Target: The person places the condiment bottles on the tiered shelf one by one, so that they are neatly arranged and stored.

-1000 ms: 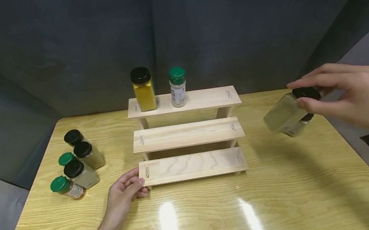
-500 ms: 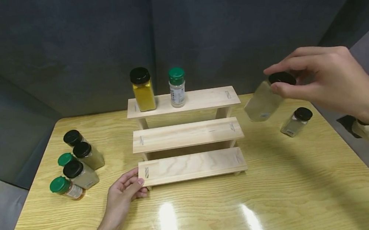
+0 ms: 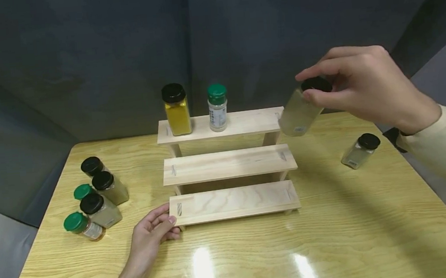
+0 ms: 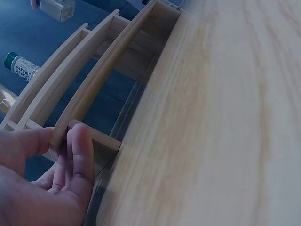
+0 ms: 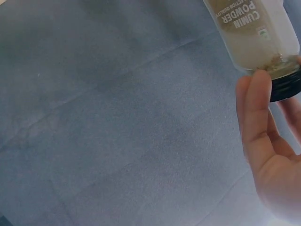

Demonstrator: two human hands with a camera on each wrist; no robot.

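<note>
My right hand pinches a cumin powder jar by its black lid, with the jar tilted and overlapping the right end of the rack's top shelf in the head view. The label on that jar reads "cumin powder" in the right wrist view. My left hand grips the left end of the lowest shelf of a three-tier wooden rack, thumb on top and fingers beneath. On the top shelf stand a yellow spice jar with a black lid and a green-capped shaker.
At the table's left, several spice jars with black and green lids stand grouped. One black-lidded jar stands alone on the right of the wooden table. A dark curtain hangs behind the rack.
My right hand has carried the cumin powder jar leftward and up, from above the table's right side to the top shelf's right end. The left hand has stayed on the rack.
</note>
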